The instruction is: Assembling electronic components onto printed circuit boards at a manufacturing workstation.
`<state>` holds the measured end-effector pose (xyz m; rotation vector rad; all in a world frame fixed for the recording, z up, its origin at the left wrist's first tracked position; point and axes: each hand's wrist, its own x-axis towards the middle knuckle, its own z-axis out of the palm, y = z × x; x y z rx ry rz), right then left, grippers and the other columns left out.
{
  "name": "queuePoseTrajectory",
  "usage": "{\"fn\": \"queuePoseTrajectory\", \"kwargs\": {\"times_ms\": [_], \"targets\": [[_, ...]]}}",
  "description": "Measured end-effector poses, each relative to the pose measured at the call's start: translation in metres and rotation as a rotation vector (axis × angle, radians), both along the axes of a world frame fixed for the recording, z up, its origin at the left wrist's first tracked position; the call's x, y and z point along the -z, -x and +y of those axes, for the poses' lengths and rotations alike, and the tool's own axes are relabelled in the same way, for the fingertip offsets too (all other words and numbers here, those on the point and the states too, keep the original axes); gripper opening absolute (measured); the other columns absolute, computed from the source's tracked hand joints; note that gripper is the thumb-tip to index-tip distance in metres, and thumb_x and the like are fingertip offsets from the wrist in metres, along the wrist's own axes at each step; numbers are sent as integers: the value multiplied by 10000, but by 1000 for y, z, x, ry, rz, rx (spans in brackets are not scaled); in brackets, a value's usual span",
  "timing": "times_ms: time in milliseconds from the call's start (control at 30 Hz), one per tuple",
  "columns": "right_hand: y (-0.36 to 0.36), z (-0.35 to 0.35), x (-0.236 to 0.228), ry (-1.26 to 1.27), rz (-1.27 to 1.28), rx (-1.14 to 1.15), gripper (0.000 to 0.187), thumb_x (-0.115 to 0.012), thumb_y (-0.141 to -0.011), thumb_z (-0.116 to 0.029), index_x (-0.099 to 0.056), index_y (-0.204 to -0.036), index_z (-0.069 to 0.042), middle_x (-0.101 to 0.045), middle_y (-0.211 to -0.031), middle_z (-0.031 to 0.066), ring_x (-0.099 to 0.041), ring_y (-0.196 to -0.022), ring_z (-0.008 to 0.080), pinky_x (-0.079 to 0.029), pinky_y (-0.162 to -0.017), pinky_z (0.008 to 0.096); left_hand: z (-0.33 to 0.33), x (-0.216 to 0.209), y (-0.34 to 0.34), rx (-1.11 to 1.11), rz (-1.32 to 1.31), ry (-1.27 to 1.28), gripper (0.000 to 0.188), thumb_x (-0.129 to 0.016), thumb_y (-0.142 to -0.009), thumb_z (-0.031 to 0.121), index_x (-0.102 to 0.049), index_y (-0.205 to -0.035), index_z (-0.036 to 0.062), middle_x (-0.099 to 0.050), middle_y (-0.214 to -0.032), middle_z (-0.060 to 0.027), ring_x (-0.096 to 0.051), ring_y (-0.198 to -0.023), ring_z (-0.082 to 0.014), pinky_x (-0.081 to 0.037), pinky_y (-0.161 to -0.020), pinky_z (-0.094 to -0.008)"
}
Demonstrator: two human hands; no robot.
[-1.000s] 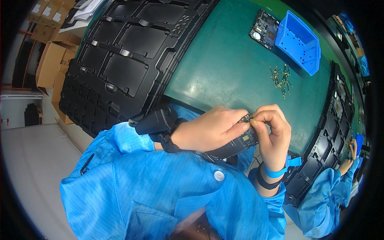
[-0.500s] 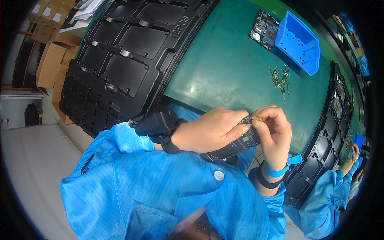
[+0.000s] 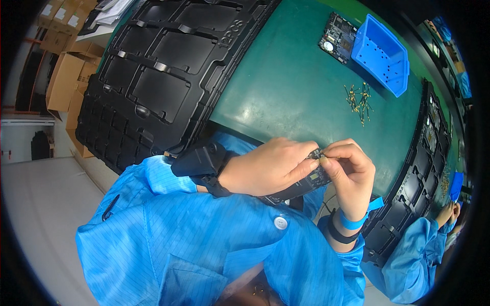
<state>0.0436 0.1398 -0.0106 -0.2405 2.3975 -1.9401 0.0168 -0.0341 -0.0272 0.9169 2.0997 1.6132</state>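
A dark, narrow circuit board (image 3: 315, 179) is tilted in front of my body, just off the near edge of the table. My left hand (image 3: 270, 166) is closed on it, its thumb lying across the upper face near the far end. At that same end my right hand (image 3: 353, 171) pinches with thumb and forefinger, touching the board's tip or a tiny part there. What sits between those fingertips is too small to make out. Beyond my hands, a loose pile of short, thin black cables with gold-coloured ends (image 3: 360, 102) lies on the green mat (image 3: 286, 86).
A large black moulded tray (image 3: 168, 66) covers the left of the table. At the far right, a blue bin (image 3: 380, 56) stands against another circuit board (image 3: 338, 38). More black trays (image 3: 408, 188) line the right side, where a co-worker's hands (image 3: 448, 213) are busy. Cardboard boxes (image 3: 66, 81) stand far left.
My right hand has shifted slightly to the right, its fingertips still at the board's end. My left hand keeps its hold. The co-worker's hands have moved a little nearer and come together.
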Motion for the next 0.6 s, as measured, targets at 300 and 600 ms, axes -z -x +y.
{"fn": "queuePoseTrajectory", "kwargs": {"times_ms": [300,600], "targets": [[-1,1,-3,43,-79,62,88,-637,-695,65,-584,-752,23,-568,-731,61,-569,-673,116,-457,-617,223,0,-1,0,18,4,60,184,-461,-874,163,-442,-771,12,-475,-624,-168,-496,-595,-354,-353,-503,-397],[1,2,-2,11,-87,44,91,-643,-680,71,-585,-731,23,-568,-714,60,-573,-663,118,-453,-606,216,-2,-1,0,24,1,3,209,-435,-888,170,-427,-755,8,-456,-613,-164,-478,-577,-343,-343,-506,-387]]}}
